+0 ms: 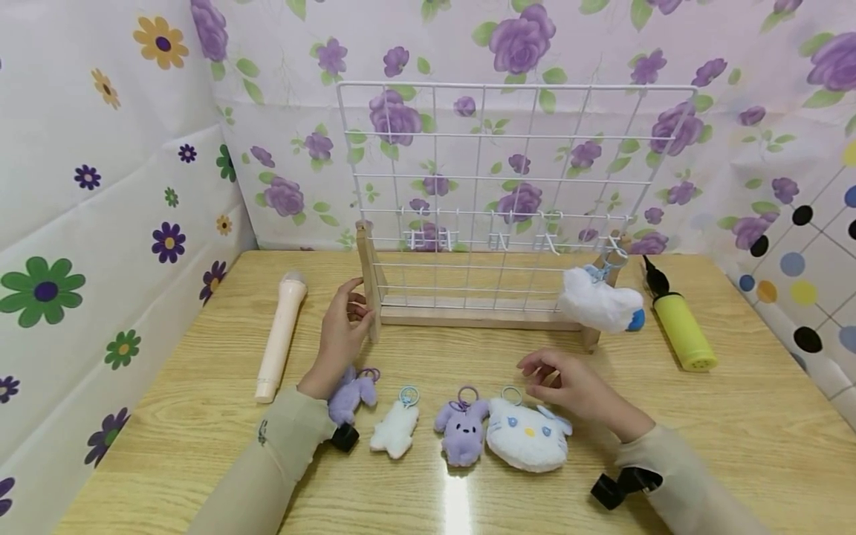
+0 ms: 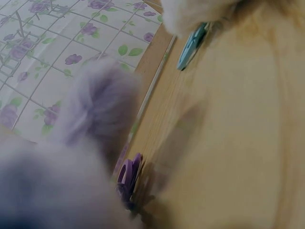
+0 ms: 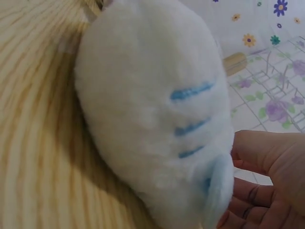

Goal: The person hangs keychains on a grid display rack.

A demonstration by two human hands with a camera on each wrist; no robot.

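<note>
My left hand point(image 1: 344, 323) has its thumb and fingertips on the left wooden leg point(image 1: 369, 275) of a white wire rack point(image 1: 495, 178). A purple plush keychain point(image 1: 344, 399) lies partly hidden under my left wrist; purple fluff point(image 2: 100, 102) fills part of the left wrist view. To its right lie a small white plush keychain point(image 1: 396, 429), a purple puppy keychain point(image 1: 463, 438) and a white cat-face plush keychain point(image 1: 528, 442). My right hand point(image 1: 562, 379) is just above and beside the cat-face plush, fingers loosely bent, holding nothing. Another white plush point(image 1: 598, 301) hangs at the rack's right end.
Several white hooks point(image 1: 498, 239) sit on the rack's lower wires. A pale pink microphone-shaped stick point(image 1: 281, 338) lies at left on the wooden table point(image 1: 414, 498). A yellow hand pump point(image 1: 683, 331) with a black nozzle lies at right. Flowered cloth point(image 1: 287, 148) stands behind.
</note>
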